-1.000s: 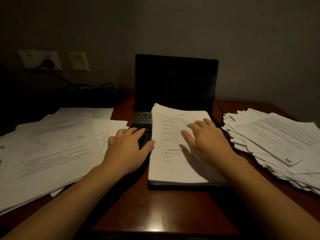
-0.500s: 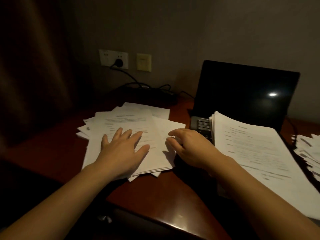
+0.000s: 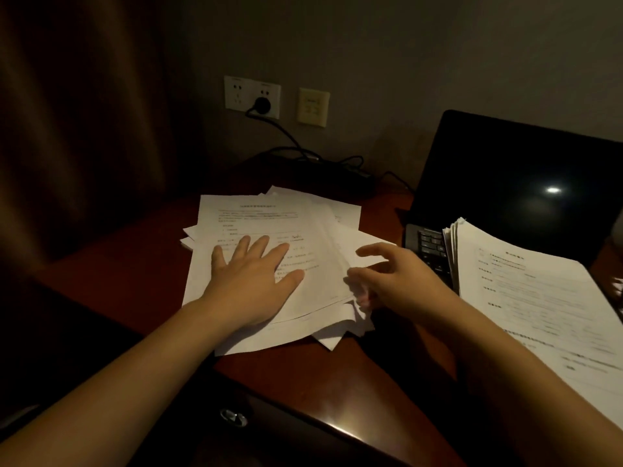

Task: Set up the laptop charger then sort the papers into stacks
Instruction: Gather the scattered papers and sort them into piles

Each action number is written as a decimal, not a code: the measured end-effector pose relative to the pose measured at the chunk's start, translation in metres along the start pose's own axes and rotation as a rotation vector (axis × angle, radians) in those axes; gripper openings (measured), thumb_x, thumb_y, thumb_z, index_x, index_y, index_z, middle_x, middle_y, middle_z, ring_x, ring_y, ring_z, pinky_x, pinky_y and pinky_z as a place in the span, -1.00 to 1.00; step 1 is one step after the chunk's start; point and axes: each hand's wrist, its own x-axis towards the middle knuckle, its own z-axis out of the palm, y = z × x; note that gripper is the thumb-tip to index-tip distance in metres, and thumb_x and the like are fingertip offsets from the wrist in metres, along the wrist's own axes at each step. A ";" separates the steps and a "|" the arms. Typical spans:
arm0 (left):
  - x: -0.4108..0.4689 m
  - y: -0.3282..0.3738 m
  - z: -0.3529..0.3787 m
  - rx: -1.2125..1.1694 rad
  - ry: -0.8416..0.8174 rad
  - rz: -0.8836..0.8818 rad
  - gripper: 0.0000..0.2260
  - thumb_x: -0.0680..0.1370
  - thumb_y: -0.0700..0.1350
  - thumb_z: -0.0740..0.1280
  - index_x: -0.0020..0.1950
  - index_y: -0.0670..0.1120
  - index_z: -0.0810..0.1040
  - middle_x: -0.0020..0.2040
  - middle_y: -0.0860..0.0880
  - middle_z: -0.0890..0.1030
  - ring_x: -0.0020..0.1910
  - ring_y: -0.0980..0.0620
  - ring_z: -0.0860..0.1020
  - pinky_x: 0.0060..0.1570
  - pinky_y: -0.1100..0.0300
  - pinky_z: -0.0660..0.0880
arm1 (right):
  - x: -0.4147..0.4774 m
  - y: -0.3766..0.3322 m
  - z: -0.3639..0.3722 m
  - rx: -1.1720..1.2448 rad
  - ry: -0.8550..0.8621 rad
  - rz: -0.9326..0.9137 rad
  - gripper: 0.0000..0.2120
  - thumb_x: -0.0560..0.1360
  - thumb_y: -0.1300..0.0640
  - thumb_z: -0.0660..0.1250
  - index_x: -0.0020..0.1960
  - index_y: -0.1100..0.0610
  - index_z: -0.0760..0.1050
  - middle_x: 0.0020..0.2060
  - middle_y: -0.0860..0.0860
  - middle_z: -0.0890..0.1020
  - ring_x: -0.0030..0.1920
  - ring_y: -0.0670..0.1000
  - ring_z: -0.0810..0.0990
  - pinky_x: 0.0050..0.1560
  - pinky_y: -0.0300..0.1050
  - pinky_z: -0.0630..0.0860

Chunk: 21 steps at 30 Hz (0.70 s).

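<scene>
Head view, sorting stage. Left hand [image 3: 251, 281] lies flat, fingers straight and spread, pressing the top sheet of the loose paper pile [image 3: 263, 217] that sits to the left of the laptop [image 3: 505, 183]. Right hand [image 3: 401, 281] meets the edge of that pile nearest the laptop, fingers curled against the fanned sheet edges; whether any sheet is actually pinched cannot be told. A second, squared paper stack [image 3: 539, 291] rests on the laptop's keyboard, covering most of it, with a strip of keys showing on its left. Behind and to the left of the laptop, a black plug [image 3: 262, 104] sits in the wall socket [image 3: 237, 96], and its cable [image 3: 290, 136] trails down towards the back of the desk [image 3: 337, 382]; its far end is lost in shadow, so the connection to the laptop is not confirmed. One second earlier both hands rested at the stack on the keyboard; half a second earlier they had already reached the pile left of the laptop, where they remain. The shift suggests that the keyboard stack is judged finished and that the untidy left pile, its corners splayed in several directions, is the one now being squared. Charger set-up appears complete; sorting appears well advanced.
</scene>
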 end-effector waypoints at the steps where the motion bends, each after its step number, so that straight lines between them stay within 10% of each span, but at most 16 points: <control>1: -0.001 0.002 0.001 -0.015 0.006 0.011 -0.40 0.61 0.37 -0.08 0.62 0.21 -0.03 0.65 0.06 -0.07 0.62 -0.04 -0.16 0.51 -0.29 -0.23 | 0.002 0.002 -0.001 -0.011 0.008 0.015 -0.51 0.56 0.00 0.41 0.44 0.02 0.39 0.09 0.03 0.67 -0.14 0.02 0.71 -0.10 -0.14 0.67; 5: -0.006 0.007 0.000 -0.053 0.052 0.067 -0.42 0.61 0.36 -0.06 0.60 0.21 0.05 0.64 0.09 -0.01 0.62 0.00 -0.14 0.50 -0.28 -0.24 | 0.006 0.006 0.000 -0.152 0.084 -0.045 -0.49 0.56 -0.07 0.39 0.46 -0.01 0.38 0.26 0.03 0.60 0.02 -0.09 0.58 -0.01 -0.25 0.51; 9: -0.011 0.009 0.002 -0.024 0.033 0.086 -0.42 0.61 0.36 -0.06 0.60 0.22 0.04 0.64 0.10 0.00 0.62 0.00 -0.12 0.52 -0.27 -0.24 | 0.005 0.002 0.003 -0.044 -0.054 0.016 -0.46 0.53 0.03 0.46 0.45 -0.06 0.38 -0.02 -0.08 0.62 -0.21 -0.10 0.66 -0.33 -0.35 0.54; 21: -0.032 0.009 -0.012 -0.249 -0.044 0.378 -0.33 0.46 0.47 0.18 0.53 0.27 0.26 0.47 0.36 0.25 0.47 0.28 0.17 0.41 0.18 0.16 | -0.011 0.010 0.006 0.207 -0.130 0.065 -0.34 0.49 0.16 0.49 0.49 -0.10 0.29 -0.36 0.00 0.68 -0.46 -0.08 0.58 -0.46 -0.27 0.47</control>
